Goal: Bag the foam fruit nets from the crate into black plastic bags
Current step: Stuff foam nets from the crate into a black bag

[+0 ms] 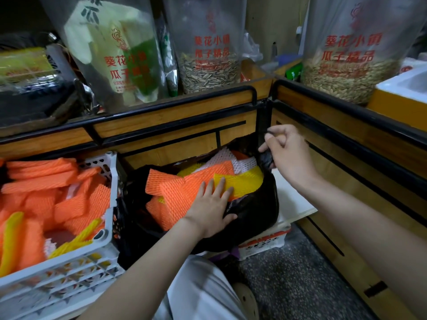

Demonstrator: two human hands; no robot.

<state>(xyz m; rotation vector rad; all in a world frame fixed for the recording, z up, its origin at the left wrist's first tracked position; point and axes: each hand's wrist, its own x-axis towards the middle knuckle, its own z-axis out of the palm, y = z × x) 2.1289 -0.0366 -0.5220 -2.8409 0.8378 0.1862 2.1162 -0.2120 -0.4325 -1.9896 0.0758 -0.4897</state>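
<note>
A black plastic bag (254,213) sits open in the middle, filled with orange foam nets (175,192), yellow foam nets (247,181) and white foam nets (233,158). My left hand (212,204) lies flat with straight fingers on the orange and yellow nets inside the bag, pressing on them. My right hand (286,151) pinches the bag's rim at the far right and holds it up. To the left stands a white plastic crate (108,181) holding several orange nets (46,192) and a few yellow ones (11,239).
The bag rests on a white box (265,241) on a speckled floor (300,273). Wooden shelving with black metal rails (175,121) runs behind and along the right. Clear sacks of seeds (208,72) stand on top. My knee in light trousers (201,285) is below the bag.
</note>
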